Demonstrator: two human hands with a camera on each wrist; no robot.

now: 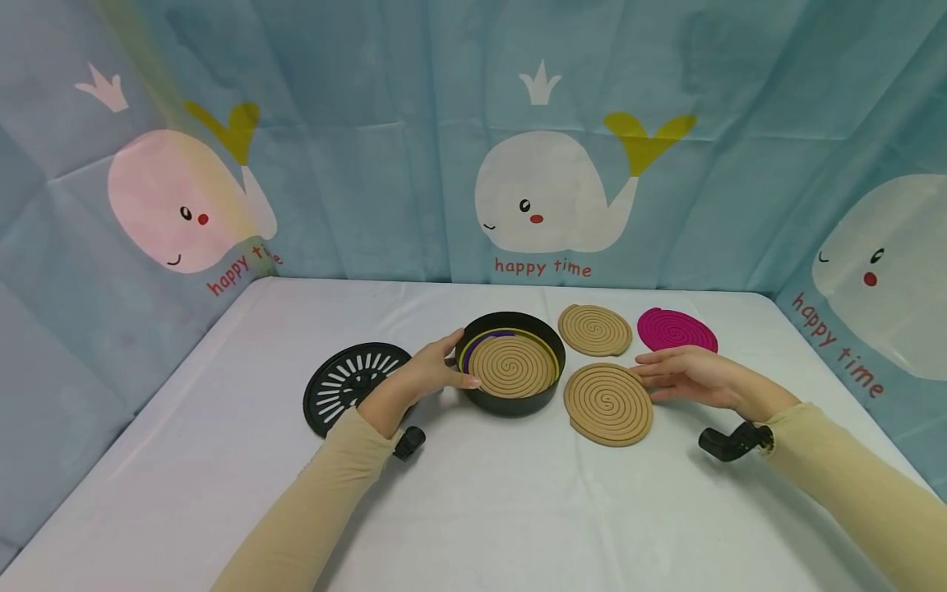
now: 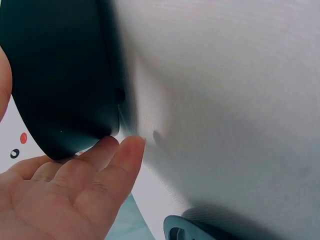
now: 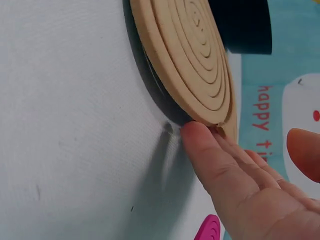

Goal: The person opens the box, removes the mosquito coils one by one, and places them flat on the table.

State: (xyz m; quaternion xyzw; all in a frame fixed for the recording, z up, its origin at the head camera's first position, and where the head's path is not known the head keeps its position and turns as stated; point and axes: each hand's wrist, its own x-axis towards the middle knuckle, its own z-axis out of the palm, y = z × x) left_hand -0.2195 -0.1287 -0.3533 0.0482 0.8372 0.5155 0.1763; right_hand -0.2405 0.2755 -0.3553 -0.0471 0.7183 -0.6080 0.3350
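A round black coaster holder (image 1: 510, 407) stands on the table. In it lies a tan spiral coaster (image 1: 512, 367), with yellow and purple edges showing around and under it. My left hand (image 1: 425, 368) holds the holder's left side, thumb at the near rim and fingers along the outer wall; in the left wrist view the fingertips touch the wall (image 2: 60, 75). With its fingers fairly straight, my right hand (image 1: 691, 378) touches the right edge of another tan spiral coaster (image 1: 610, 404). Its thumb (image 3: 305, 152) stays apart from that coaster in the right wrist view.
Behind the touched coaster are a third tan coaster (image 1: 594, 330) and a magenta one (image 1: 676, 330). A black slotted disc (image 1: 333, 382) lies at the left, partly behind my left hand. Blue whale-print cloth (image 1: 414, 164) hangs around the white table (image 1: 481, 510).
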